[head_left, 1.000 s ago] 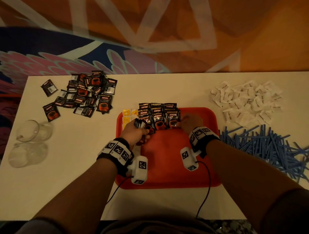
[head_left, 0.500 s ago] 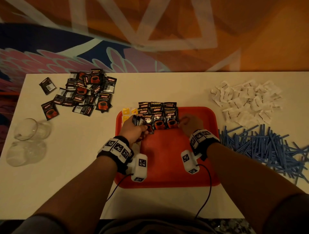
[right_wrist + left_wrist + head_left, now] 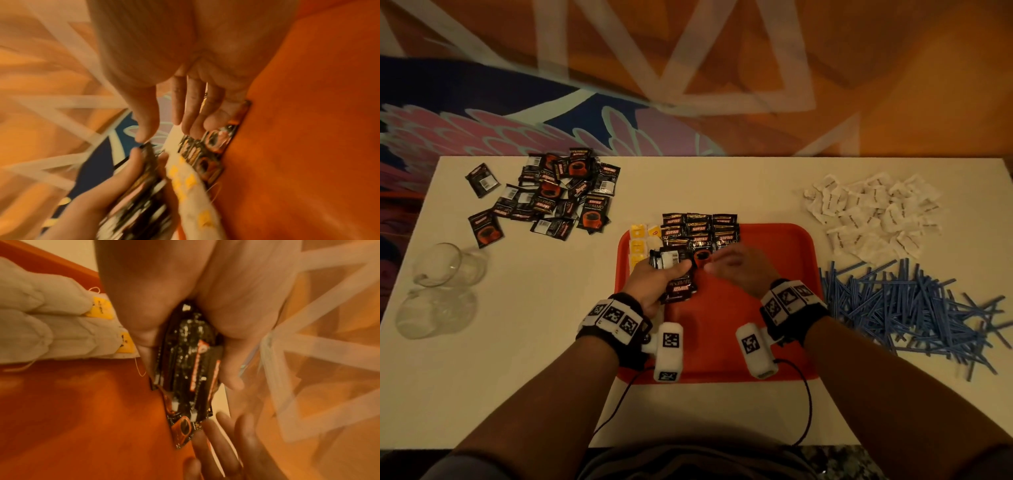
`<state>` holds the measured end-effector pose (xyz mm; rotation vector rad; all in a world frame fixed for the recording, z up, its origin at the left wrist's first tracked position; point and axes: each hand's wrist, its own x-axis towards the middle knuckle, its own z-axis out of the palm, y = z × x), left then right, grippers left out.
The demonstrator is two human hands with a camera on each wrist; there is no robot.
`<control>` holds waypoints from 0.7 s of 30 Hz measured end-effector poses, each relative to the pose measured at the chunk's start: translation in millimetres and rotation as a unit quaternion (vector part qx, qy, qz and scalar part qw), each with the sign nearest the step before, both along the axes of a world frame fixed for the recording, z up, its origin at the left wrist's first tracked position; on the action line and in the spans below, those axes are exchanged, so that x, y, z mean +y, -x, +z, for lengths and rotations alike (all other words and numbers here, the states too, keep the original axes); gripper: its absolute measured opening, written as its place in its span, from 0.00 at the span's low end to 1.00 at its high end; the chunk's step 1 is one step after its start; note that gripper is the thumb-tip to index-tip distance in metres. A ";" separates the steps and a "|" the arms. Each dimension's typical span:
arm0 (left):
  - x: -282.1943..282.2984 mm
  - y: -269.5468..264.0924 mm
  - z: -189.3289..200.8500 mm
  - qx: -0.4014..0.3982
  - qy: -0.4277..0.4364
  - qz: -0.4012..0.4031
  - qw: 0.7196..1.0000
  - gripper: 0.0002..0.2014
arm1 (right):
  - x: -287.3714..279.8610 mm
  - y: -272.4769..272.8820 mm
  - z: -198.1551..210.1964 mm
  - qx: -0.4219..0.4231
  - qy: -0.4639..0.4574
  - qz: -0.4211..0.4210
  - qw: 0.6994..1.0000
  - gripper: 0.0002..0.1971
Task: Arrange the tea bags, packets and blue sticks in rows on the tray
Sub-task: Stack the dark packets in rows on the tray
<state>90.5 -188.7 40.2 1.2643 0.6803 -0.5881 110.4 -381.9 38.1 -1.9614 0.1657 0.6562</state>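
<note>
The red tray (image 3: 774,308) holds yellow-tagged tea bags (image 3: 641,241) at its far-left corner and overlapping rows of black coffee packets (image 3: 700,231) beside them. The left hand (image 3: 654,277) grips a stack of packets (image 3: 671,270) — the right hand (image 3: 736,270) reaches over, fingers straight (blurred). Blue sticks (image 3: 907,308) lie heaped on the desk (image 3: 517,377).

On my left wrist (image 3: 616,320) I wear a black band ringed with white blocks, each printed with a black square code. A white cylinder-shaped camera pod (image 3: 668,353) juts from its inner side, carrying the same kind of code on its side and end. My right wrist (image 3: 791,308) has a matching band, with its own white pod (image 3: 756,349). A thin black cable (image 3: 806,404) loops down from each pod toward my body. Both forearms are bare; dark grey sleeve edges show at the bottom corners
</note>
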 end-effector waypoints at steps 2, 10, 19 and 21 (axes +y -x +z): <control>-4.1 3.8 7.5 0.006 0.037 -0.001 0.999 0.25 | 14.9 4.5 9.9 0.014 -0.041 0.030 0.999 0.19; 2.9 8.2 23.0 0.013 0.097 0.068 0.993 0.34 | 22.4 8.3 34.8 -0.196 -0.023 -0.086 0.977 0.06; 6.8 22.7 33.7 -0.052 0.115 0.135 0.983 0.12 | 28.8 28.4 45.0 -0.243 -0.024 -0.013 0.970 0.10; 9.1 24.1 31.3 -0.089 0.082 0.147 0.982 0.21 | 28.4 29.6 44.5 -0.155 -0.069 -0.043 0.985 0.08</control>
